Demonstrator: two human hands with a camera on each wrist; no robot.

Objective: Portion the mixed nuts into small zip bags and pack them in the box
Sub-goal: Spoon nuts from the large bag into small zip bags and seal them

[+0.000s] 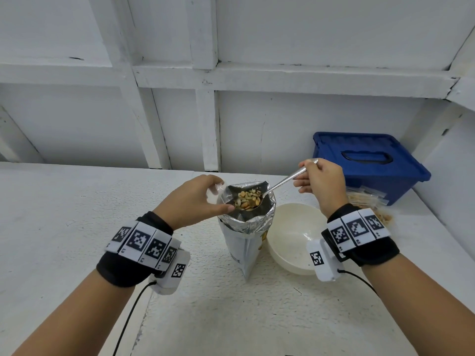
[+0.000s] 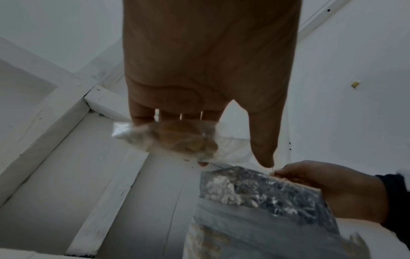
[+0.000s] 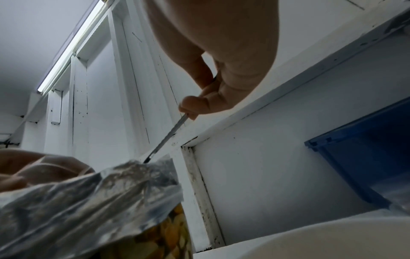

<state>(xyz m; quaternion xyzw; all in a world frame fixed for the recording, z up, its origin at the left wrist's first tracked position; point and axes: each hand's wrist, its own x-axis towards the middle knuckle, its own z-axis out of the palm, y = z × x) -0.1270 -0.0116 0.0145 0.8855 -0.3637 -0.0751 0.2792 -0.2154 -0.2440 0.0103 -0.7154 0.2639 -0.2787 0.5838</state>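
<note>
Over the upright foil-lined nut pouch [image 1: 245, 222] at centre, the right hand [image 1: 321, 182] pinches a metal spoon [image 1: 282, 181] heaped with mixed nuts [image 1: 248, 199]; the left hand [image 1: 195, 199] grips a small clear zip bag [image 2: 168, 140] close by, ready for filling. Blue lidded box [image 1: 367, 163] waits far right.

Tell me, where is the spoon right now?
In the head view, the spoon is in the right hand, its bowl full of nuts over the open foil bag, beside the white bowl.
</note>
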